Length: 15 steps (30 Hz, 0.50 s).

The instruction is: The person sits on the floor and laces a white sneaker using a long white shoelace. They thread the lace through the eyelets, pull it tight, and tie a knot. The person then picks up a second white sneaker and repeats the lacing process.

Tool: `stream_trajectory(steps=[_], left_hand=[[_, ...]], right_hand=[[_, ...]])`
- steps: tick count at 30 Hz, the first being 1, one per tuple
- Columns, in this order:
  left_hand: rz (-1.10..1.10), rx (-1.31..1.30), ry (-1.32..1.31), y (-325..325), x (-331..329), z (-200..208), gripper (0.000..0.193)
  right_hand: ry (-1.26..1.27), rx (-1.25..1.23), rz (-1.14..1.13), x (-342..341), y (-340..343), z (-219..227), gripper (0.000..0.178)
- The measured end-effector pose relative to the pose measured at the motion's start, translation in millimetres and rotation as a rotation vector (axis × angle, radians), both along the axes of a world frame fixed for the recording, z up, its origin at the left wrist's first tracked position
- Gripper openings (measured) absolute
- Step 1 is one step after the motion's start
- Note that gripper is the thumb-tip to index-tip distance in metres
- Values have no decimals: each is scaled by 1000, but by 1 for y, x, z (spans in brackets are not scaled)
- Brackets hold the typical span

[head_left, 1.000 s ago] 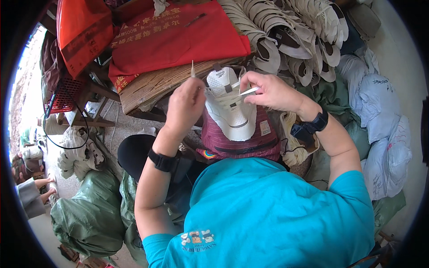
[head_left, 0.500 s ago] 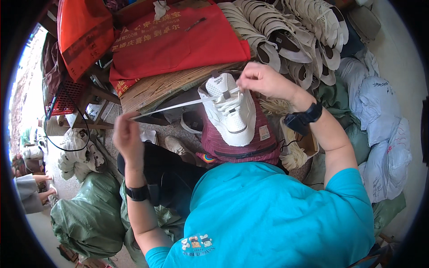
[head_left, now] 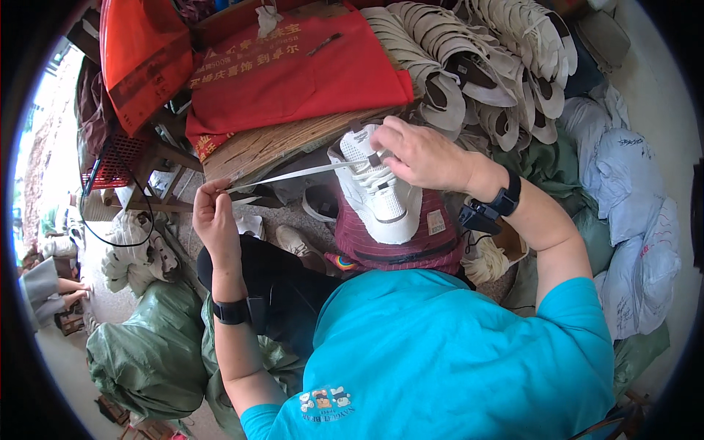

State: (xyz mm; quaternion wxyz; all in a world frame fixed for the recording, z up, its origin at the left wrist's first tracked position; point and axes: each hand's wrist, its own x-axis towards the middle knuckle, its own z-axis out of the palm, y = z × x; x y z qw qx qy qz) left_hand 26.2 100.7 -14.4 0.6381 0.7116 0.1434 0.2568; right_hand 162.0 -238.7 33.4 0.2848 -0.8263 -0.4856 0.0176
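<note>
A white sneaker upper (head_left: 385, 209) with a perforated tongue lies over a maroon striped cloth (head_left: 433, 249) in front of me, toe toward my body. From its eyelets a flat white shoelace (head_left: 293, 174) runs taut to the left. My left hand (head_left: 216, 221) is closed in a pinch on the lace's far end. Over the upper's right eyelet edge, beside the tongue, my right hand (head_left: 425, 155) has its fingers bent and closed. What those fingertips grip is hidden. The lace crosses a small dark loop on the tongue.
Beyond the upper is a wooden table (head_left: 275, 143) covered with a red cloth (head_left: 293, 81). Rows of beige shoe uppers (head_left: 447, 44) are stacked at the back right. A box with a cream lace bundle (head_left: 485, 260) stands right. White sacks (head_left: 627, 183) and green sacks (head_left: 147, 352) flank me.
My right hand has moved slightly left, over the upper's tongue and eyelets. My left hand has shifted slightly, still holding the lace taut.
</note>
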Motion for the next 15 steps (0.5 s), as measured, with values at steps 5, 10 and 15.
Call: stream_trajectory(steps=[5, 10, 15], left_hand=[[2, 0, 11, 12, -14, 4, 18], [-36, 240, 2, 34, -30, 9, 21], [-46, 314, 133, 33, -24, -5, 23]], right_hand=[[-157, 9, 59, 3, -3, -8, 8], [806, 156, -228, 18, -24, -30, 19], [1026, 11, -345, 21, -23, -12, 20]])
